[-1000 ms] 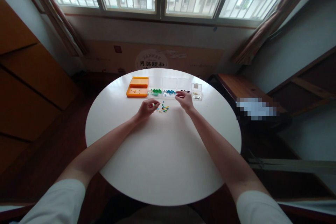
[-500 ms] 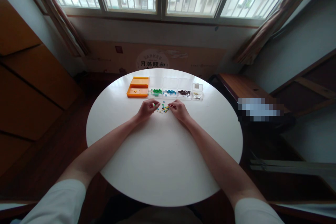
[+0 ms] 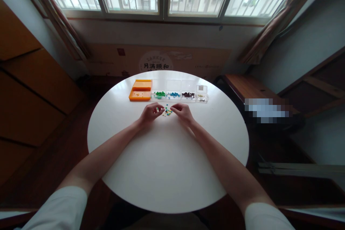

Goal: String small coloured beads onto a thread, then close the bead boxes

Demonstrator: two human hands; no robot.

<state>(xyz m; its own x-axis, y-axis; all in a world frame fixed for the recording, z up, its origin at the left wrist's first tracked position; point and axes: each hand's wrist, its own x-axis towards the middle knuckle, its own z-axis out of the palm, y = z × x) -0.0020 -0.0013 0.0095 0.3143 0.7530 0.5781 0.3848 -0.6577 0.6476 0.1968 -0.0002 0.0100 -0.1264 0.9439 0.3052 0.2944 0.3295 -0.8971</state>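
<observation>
Round white table [image 3: 167, 165], clear boxes [image 3: 174, 84] and orange case [image 3: 139, 98] near its far edge.
Left hand [image 3: 151, 112] and right hand [image 3: 183, 112] curl inward, small coloured pieces [image 3: 169, 113] between them, toward that edge; whether either pinches one, I can't tell.

On my head view, I record left hand [image 3: 151, 112] and right hand [image 3: 184, 112] flanking mixed pieces [image 3: 169, 113] on the worktop [image 3: 167, 165]; beyond stand an open orange box [image 3: 139, 99] and clear boxes [image 3: 174, 85] of green, blue and dark pieces [image 3: 174, 95]
</observation>
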